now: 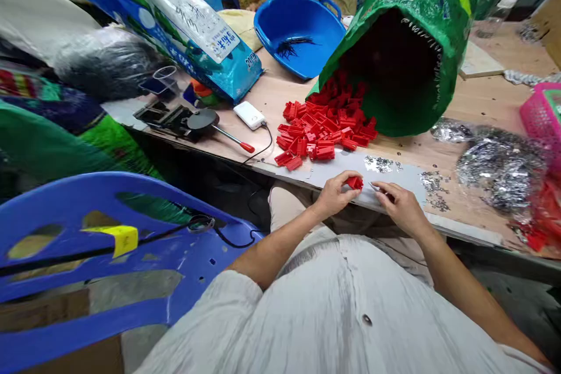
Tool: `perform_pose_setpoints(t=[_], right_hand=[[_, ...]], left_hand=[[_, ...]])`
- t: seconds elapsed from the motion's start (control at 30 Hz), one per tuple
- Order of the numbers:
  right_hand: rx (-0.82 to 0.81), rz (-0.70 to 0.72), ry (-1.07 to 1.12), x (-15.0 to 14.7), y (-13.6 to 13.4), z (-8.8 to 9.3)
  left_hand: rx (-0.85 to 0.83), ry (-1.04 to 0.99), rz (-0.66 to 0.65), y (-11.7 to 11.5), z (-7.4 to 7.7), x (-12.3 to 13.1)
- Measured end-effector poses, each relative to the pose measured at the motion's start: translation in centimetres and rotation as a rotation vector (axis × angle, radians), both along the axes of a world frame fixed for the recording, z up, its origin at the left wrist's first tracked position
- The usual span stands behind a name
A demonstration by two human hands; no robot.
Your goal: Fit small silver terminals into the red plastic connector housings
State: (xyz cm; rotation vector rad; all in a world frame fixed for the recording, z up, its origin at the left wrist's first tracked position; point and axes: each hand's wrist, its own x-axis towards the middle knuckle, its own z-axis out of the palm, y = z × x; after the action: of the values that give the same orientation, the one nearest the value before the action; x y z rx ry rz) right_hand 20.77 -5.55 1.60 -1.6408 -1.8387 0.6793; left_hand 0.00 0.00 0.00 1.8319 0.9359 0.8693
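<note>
My left hand (335, 195) is closed around a small red plastic part (355, 183) at the front edge of the table. Just to its right, my right hand (402, 205) pinches a slim tool with a pale pointed tip (374, 186); most of it is hidden by the fingers. The tip points toward the red part, with a small gap between them. Beyond my hands lies a heap of similar red plastic parts (324, 128), spilling from a green sack (453, 70). Small shiny metal pieces (380, 164) are scattered on a grey sheet (337, 167) near my right hand.
Clear bags of metal pieces (504, 169) and a pink basket (541, 117) are at right. A blue basin (300, 23) with dark strands stands behind. Leftward are a white power bank (249, 115), a red-tipped lever device (205, 121) and a blue chair (193, 257).
</note>
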Motion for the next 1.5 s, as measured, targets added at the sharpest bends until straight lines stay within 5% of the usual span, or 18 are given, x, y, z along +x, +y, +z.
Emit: perform_pose_setpoints(t=[0.53, 0.87, 1.03, 1.5], right_hand=[[0.005, 0.108, -0.092, -0.5, 1.1, -0.2], [0.016, 0.123, -0.223, -1.2, 1.3, -0.5], [0.061, 0.001, -0.322, -3.1, 0.6, -1.0], [0.060, 0.031, -0.057, -0.1, -0.3, 0.7]], left_hand=[[0.075, 0.125, -0.221, 3.1, -0.7, -0.1], [0.130, 0.087, -0.190, 3.0, -1.0, 0.4], [0.118, 0.086, -0.088, 2.2, -0.9, 0.7], [-0.075, -0.037, -0.063, 1.0, -0.8, -0.1]])
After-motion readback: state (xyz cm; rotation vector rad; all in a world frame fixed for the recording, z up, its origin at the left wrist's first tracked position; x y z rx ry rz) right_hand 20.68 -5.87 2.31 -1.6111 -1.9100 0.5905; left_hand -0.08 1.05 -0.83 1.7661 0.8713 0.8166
